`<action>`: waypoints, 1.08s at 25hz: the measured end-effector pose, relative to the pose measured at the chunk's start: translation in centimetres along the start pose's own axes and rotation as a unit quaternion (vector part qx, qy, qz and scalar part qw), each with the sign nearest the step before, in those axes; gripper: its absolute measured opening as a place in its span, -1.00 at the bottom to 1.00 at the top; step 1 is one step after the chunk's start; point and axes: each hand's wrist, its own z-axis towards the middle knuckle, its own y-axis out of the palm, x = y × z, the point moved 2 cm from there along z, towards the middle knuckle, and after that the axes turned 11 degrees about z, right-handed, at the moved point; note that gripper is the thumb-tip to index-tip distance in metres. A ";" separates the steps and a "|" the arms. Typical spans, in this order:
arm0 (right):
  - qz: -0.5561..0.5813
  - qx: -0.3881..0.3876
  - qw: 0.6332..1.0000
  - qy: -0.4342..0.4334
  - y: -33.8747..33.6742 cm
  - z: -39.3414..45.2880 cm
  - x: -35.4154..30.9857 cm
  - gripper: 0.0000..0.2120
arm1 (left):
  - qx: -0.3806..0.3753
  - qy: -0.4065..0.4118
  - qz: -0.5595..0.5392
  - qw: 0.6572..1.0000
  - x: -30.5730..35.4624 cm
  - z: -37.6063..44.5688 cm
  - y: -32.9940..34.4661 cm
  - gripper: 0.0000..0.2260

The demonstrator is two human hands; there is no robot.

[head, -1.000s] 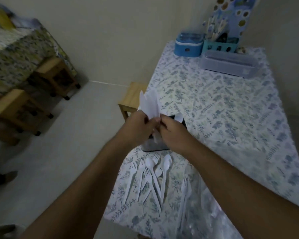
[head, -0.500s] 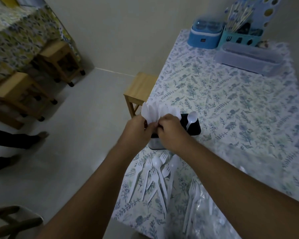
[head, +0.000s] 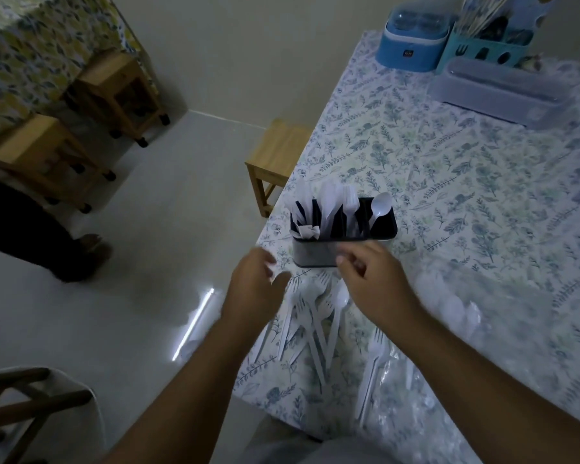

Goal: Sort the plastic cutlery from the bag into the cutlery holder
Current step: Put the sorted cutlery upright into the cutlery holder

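A dark cutlery holder [head: 385, 227] stands near the table's left edge. White knives [head: 327, 202], forks [head: 350, 202] and one spoon [head: 380, 205] stick up from its compartments. In front of it a pile of loose white forks and spoons [head: 315, 316] lies on the cloth. A clear plastic bag [head: 416, 390] with more cutlery lies at the near right. My left hand [head: 252, 289] hovers left of the pile, fingers relaxed and empty. My right hand [head: 372, 279] hangs just in front of the holder, fingers loosely curled, holding nothing.
The floral tablecloth [head: 466, 182] covers the table. At the far end stand a blue container [head: 412, 41], a teal rack [head: 486, 38] and a clear lidded box [head: 496, 92]. A wooden stool [head: 275, 155] stands beside the table. A person's leg [head: 41, 229] is at left.
Both hands held a bunch of white knives over the holder; the knives now stand in it and both hands have let go and pulled back toward me.
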 end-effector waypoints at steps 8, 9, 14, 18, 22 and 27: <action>0.049 -0.112 0.974 0.190 3.4 -6.4 6.6 -0.77 | -0.079 -0.092 0.076 0.990 -4.4 -2.7 5.1 -0.73; 0.080 -0.117 0.966 0.215 3.7 -6.6 6.5 -0.76 | -0.086 -0.078 0.051 0.992 -3.7 -2.9 4.7 -0.75; 0.294 -0.096 0.889 0.338 5.1 -6.6 4.9 -0.81 | -0.180 0.095 -0.013 0.979 1.3 -5.3 4.1 -0.91; 0.325 -0.012 0.872 0.366 4.9 -6.8 6.2 -0.80 | -0.091 0.016 -0.036 0.995 -0.6 -4.0 4.8 -0.88; 0.362 -0.017 0.839 0.405 4.9 -7.6 7.6 -0.83 | -0.047 -0.086 -0.042 0.994 -3.3 -1.7 6.3 -0.82; 0.377 -0.036 0.835 0.399 5.4 -8.0 7.3 -0.83 | -0.047 -0.088 -0.030 0.995 -2.3 -1.4 5.9 -0.88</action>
